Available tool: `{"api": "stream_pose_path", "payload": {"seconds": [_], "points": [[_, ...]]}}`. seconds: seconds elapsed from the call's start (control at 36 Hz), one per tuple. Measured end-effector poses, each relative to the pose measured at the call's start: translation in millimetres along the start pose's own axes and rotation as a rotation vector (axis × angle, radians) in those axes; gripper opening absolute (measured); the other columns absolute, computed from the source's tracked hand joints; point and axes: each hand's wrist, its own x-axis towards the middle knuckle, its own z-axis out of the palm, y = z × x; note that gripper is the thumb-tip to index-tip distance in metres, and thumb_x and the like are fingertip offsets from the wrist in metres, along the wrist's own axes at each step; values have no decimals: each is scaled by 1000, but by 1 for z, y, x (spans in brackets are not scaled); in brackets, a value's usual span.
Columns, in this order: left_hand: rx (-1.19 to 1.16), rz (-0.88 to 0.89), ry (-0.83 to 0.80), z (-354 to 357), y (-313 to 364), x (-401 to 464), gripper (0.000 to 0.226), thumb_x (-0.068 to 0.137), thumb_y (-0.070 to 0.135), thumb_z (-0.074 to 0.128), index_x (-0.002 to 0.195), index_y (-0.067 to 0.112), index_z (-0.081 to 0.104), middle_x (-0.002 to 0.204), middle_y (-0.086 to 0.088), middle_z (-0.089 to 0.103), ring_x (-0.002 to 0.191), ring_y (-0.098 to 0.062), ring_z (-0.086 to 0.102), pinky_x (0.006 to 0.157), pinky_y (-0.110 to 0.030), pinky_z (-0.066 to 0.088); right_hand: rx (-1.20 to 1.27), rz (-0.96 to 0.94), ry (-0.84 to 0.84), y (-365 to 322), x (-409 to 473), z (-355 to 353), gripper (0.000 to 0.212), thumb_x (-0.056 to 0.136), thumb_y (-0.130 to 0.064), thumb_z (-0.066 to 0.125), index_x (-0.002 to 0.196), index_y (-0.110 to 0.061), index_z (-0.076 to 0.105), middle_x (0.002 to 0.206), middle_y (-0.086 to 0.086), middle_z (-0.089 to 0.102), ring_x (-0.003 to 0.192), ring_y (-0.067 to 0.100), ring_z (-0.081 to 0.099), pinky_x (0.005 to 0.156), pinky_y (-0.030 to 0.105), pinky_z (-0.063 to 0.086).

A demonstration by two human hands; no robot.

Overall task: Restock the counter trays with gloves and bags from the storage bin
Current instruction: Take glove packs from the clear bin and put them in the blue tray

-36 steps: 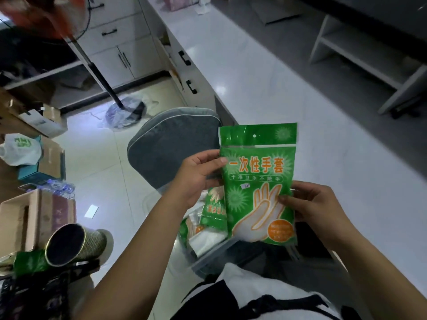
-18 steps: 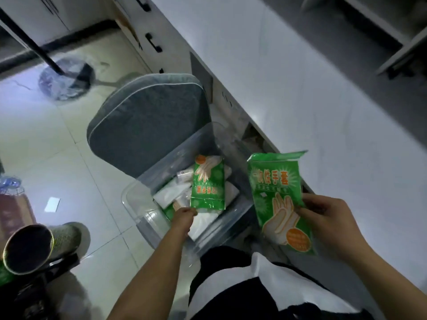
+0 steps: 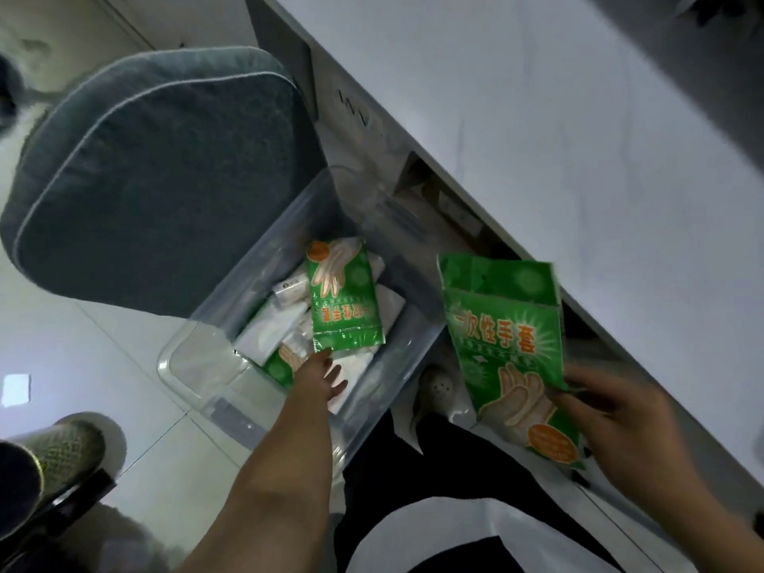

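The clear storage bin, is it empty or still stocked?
Stocked: the storage bin holds a green glove pack and white packets.

Single head-worn view, steeply downward, close over storage bin (image 3: 198,357) beside white counter (image 3: 537,117).

You're behind a shop or service counter, likely a small food or retail outlet. A long white counter (image 3: 537,117) runs along your right, with open storage under it. On the tiled floor (image 3: 82,345) sits a clear plastic bin (image 3: 198,378) of packaged disposable gloves (image 3: 345,299), beside a grey cushioned chair (image 3: 157,171).
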Motion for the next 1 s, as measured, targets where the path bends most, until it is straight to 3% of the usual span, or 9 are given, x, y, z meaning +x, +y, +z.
{"api": "stream_pose_path", "payload": {"seconds": [0.14, 0.36, 0.47, 0.56, 0.67, 0.69, 0.81, 0.89, 1.0], "points": [[-108, -3, 18, 10, 2, 5, 37, 97, 9, 57, 134, 10, 57, 139, -3, 58, 128, -22, 55, 104, -50, 43, 0, 23, 15, 13, -3, -3, 36, 82, 7, 69, 102, -22, 78, 92, -5, 77, 83, 17, 73, 71, 48, 59], [-40, 134, 3, 11, 7, -6, 38, 102, 3, 39, 138, 4, 50, 144, -11, 52, 133, -22, 50, 107, -43, 40, 5, 24, 5, 12, -9, -12, 57, 82, 4, 70, 89, -52, 73, 90, -20, 75, 79, 6, 71, 69, 34, 56], [19, 288, 26, 10, 11, -26, 35, 100, 7, 43, 133, 0, 52, 131, -14, 58, 116, -22, 55, 85, -33, 49, 52, 12, -9, 9, -5, -20, 58, 83, 5, 69, 84, -53, 71, 87, -23, 74, 78, 6, 71, 70, 34, 57], [-33, 383, 65, 9, 18, -43, 13, 95, -1, 51, 92, 3, 62, 102, -16, 63, 95, -29, 61, 77, -41, 55, 90, -34, -9, 3, 2, -25, 61, 83, 5, 69, 77, -56, 71, 81, -29, 73, 75, -2, 70, 64, 17, 56], [-102, 537, 89, 6, 23, -83, 15, 92, -1, 58, 85, 12, 55, 89, -13, 64, 71, -22, 63, 51, -29, 57, 142, -78, -15, -2, 13, -40, 51, 83, 3, 70, 85, -47, 71, 80, -24, 75, 75, 1, 72, 69, 27, 59], [-94, 578, 83, 6, 26, -91, 19, 92, -1, 59, 82, 15, 54, 89, -14, 64, 72, -21, 63, 52, -30, 56, 164, -80, -14, -3, 15, -46, 48, 84, 3, 69, 85, -45, 72, 80, -21, 76, 75, 3, 73, 69, 27, 59], [40, 686, 21, 11, 36, -128, 18, 93, 0, 57, 86, 15, 53, 104, -17, 60, 100, -26, 59, 88, -49, 53, 343, -34, 7, -7, 29, -74, 40, 83, 3, 69, 78, -36, 78, 80, -4, 78, 72, 14, 74, 61, 28, 61], [107, 731, -39, 16, 41, -155, 23, 94, -2, 55, 80, 17, 52, 93, -14, 60, 96, -25, 58, 85, -48, 53, 589, 64, 68, -2, 47, -99, 22, 83, 2, 69, 90, -16, 78, 88, 12, 77, 77, 28, 74, 59, 42, 61], [211, 795, -113, 22, 44, -183, 27, 95, -1, 54, 77, 20, 49, 91, -11, 59, 93, -24, 56, 75, -43, 53, 790, 143, 143, 10, 80, -128, 16, 86, -5, 68, 100, -11, 73, 87, 9, 78, 74, 24, 75, 52, 33, 57]]}}
